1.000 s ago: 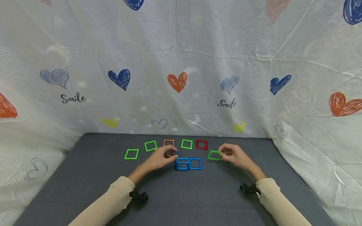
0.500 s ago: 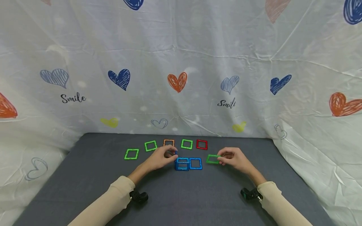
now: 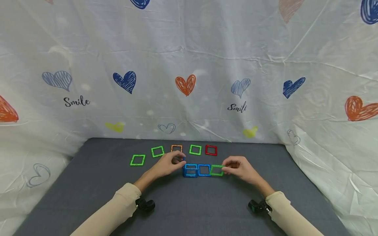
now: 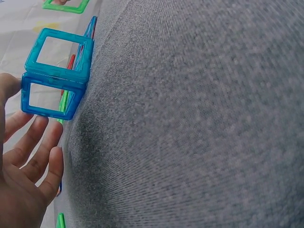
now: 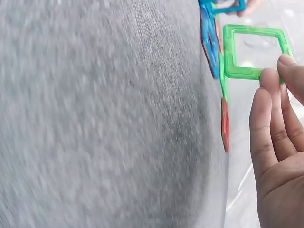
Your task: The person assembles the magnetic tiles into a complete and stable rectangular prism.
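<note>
My left hand [image 3: 170, 164] pinches the left side of a blue box [image 3: 190, 171] built of square magnetic tiles. In the left wrist view two joined faces of the blue box [image 4: 56, 73] show, with fingertips against its lower edge; its far faces are partly hidden. A flat blue tile [image 3: 204, 170] lies against the box's right side. Between thumb and fingers, my right hand [image 3: 240, 167] holds a green magnetic tile [image 3: 217, 170] by its right edge. The right wrist view shows this green tile [image 5: 229, 52] raised off the cloth. Its left edge overlaps the flat blue tile's right edge in the head view.
Behind the box, loose square tiles lie on the grey cloth [image 3: 189, 206]: an orange tile [image 3: 176, 146], a green tile [image 3: 195, 149] and a red tile [image 3: 211, 150]. Two more green ones lie farther left. A white heart-printed curtain [image 3: 159, 59] hangs behind the table.
My right hand has carried the green tile left and toward me, from apart to beside the flat blue tile. My left hand has kept its place on the box.
</note>
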`<state>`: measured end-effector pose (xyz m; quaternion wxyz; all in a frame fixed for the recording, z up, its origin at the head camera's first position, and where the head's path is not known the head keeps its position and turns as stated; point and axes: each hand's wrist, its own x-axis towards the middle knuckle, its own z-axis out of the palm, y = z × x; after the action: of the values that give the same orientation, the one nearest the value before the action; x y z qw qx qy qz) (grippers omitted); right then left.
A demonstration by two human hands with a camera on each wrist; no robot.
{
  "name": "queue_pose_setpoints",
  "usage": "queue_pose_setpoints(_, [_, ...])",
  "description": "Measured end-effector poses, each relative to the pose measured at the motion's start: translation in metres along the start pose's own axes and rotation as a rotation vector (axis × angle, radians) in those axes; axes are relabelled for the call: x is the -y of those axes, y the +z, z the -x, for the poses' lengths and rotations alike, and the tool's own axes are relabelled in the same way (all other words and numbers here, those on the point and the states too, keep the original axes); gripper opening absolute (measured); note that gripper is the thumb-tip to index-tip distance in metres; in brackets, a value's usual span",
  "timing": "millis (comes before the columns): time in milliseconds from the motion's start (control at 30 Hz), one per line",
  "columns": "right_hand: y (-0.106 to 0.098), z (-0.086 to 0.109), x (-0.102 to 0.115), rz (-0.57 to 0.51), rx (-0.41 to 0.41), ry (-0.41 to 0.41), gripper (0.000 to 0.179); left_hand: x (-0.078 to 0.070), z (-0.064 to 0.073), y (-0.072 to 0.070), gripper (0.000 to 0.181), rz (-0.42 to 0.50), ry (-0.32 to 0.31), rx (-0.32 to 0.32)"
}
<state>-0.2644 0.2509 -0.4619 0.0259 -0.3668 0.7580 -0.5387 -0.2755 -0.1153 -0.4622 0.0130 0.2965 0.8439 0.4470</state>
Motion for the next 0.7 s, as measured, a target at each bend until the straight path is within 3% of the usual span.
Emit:
queue_pose_setpoints(233, [0.012, -0.004, 0.002, 0.005, 0.029, -0.032, 0.010, -0.001, 0.000, 0.000, 0.032, -0.008, 0.000, -0.003])
queue_pose_setpoints(700, [0.029, -0.015, 0.005, 0.009, 0.049, -0.009, 0.009, 0.000, 0.000, 0.001, 0.031, -0.004, -0.001, -0.005])
